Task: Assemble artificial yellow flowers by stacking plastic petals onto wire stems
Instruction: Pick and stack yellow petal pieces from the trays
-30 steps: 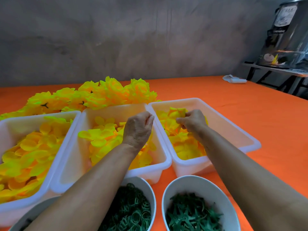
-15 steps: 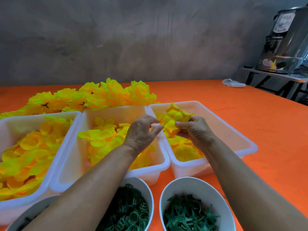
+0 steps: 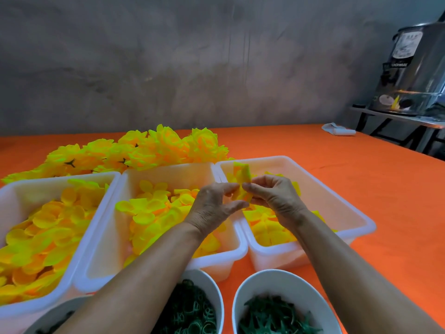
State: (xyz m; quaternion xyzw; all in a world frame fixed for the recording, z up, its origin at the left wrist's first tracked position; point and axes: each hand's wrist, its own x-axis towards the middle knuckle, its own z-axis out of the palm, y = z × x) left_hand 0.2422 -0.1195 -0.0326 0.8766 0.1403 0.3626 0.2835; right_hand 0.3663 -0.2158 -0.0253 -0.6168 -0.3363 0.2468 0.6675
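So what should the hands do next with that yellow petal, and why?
Probably pull one petal free and line it up for stacking. Both the left hand and the right hand pinch a small yellow petal cluster above the right tray. No wire stem shows, so the petal likely needs separating first.

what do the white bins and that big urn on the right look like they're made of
White bins: likely plastic, semi-matte and slightly translucent, with rounded moulded rims. Urn: looks like polished metal, probably stainless steel, since its side mirrors the room; a printed label sits near its top.
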